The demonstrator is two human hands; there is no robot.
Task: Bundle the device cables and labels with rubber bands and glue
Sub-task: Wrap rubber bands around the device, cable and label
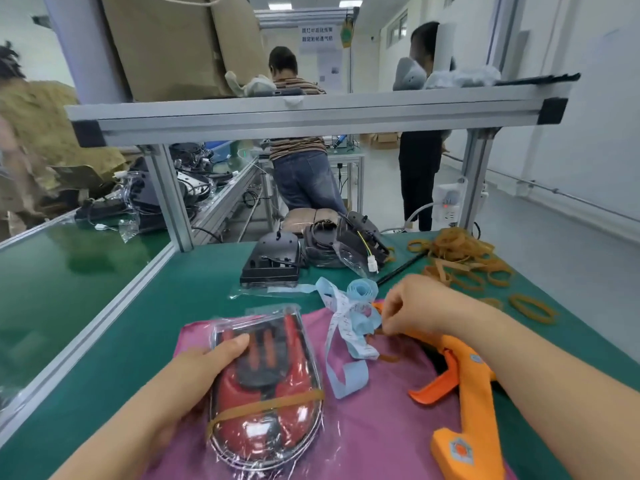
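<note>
A red and black device [265,389] in clear plastic wrap lies on a pink cloth [374,427], with one rubber band [270,407] stretched across its lower half. My left hand [207,368] grips its left side, thumb on top. My right hand [412,306] hovers with curled fingers by a tangle of blue label tape [353,317], pinching something small that I cannot make out. An orange glue gun [467,396] lies on the cloth under my right forearm. A loose rubber band [388,357] rests on the cloth.
A heap of tan rubber bands [460,254] covers the green mat at the far right. Two black devices [273,261] [346,244] with cables sit at the back. A metal frame post [173,199] stands at the left. People stand beyond the bench.
</note>
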